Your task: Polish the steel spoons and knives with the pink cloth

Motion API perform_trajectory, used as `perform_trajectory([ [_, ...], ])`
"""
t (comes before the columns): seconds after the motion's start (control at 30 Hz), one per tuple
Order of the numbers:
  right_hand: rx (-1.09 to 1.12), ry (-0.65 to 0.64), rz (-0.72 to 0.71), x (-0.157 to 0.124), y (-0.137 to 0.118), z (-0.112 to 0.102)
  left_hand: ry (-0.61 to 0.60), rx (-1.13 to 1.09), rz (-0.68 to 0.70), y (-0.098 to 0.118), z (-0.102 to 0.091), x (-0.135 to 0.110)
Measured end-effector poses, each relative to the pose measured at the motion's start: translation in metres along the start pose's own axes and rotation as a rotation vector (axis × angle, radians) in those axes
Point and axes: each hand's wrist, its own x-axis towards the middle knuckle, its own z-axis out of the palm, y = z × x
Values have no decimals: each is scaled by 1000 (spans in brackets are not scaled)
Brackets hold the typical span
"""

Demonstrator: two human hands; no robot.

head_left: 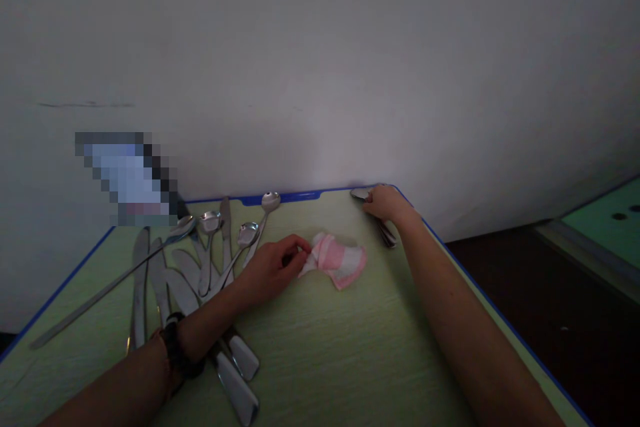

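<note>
My left hand point(273, 267) pinches the edge of a crumpled pink-and-white cloth point(333, 257) that lies on the table. At the far right corner my right hand point(389, 203) has its fingers closed on a spoon point(359, 195), whose bowl shows left of the fingers. Several stacked handles point(386, 235) stick out below that hand, and the rest of the stack is hidden by it. Under and beyond my left forearm lie several loose pieces of cutlery, among them a table knife point(141, 280), a spoon point(271, 202) and a deep-bowled spoon point(211, 221).
The green table point(320, 353) has a blue rim and stands against a pale wall point(320, 67). A blurred-out device with a bright screen point(127, 177) leans at the back left. A long-handled spoon point(100, 300) lies along the left side.
</note>
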Motion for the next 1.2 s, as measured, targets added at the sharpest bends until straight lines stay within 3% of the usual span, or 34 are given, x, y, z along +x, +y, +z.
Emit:
perform_trajectory([
  [0.3,-18,47,34,0,-5,1,-5,-8,5,0,0,0],
  [0.93,-70,-6,57,-20,-21,-9,-5,-12,23,1,0,0],
  [1.03,-51,3,66,-22,-20,-18,20,-15,26,1,2,0],
  [1.13,19,96,48,-31,-20,-35,80,20,27,3,4,-1],
  [1.2,84,136,-73,-42,-25,-48,72,108,32,7,1,-2],
])
